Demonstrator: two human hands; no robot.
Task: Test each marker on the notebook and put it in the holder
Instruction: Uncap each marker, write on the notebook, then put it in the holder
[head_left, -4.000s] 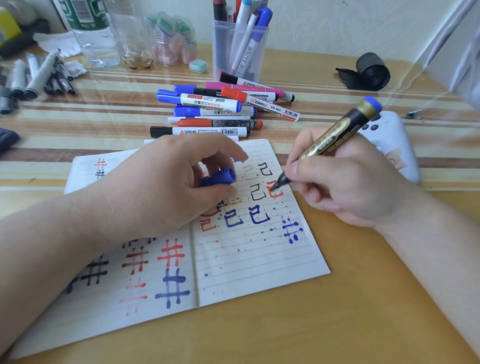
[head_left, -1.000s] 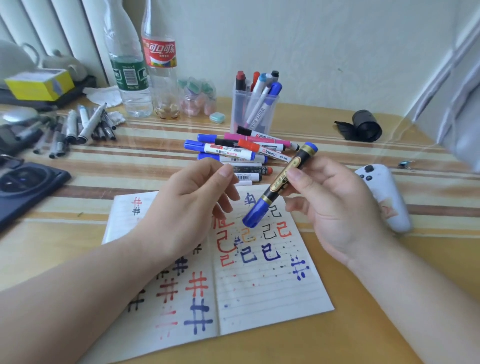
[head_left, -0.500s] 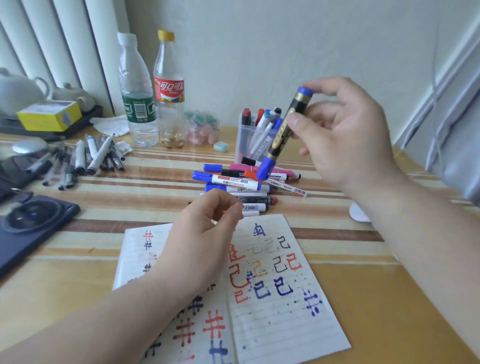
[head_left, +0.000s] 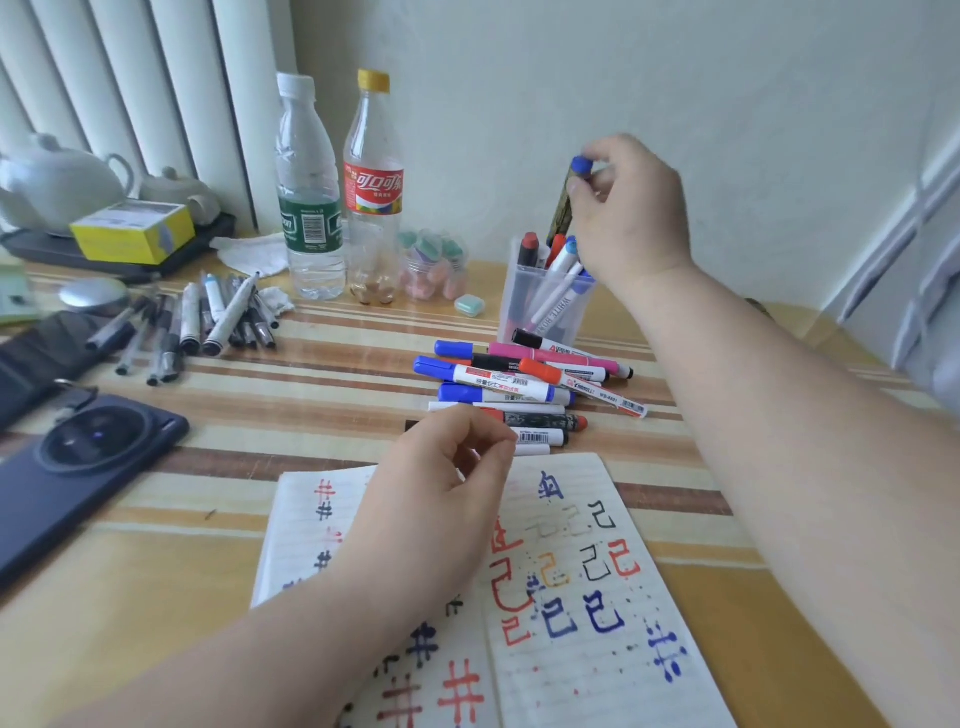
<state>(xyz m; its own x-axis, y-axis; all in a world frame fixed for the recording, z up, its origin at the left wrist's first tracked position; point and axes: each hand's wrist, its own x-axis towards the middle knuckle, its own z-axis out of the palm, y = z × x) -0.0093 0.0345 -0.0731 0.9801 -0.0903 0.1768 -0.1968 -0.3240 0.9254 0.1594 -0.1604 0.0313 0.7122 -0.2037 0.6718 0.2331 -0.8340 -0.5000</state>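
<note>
your right hand (head_left: 631, 208) pinches the blue-capped black-and-gold marker (head_left: 562, 210) by its top end, upright over the clear holder (head_left: 519, 312), so it can drop straight in. your left hand (head_left: 441, 488) hangs loosely curled and empty over the notebook (head_left: 597, 571), near the marker pile (head_left: 498, 375), probably ready for the next pick.
</note>
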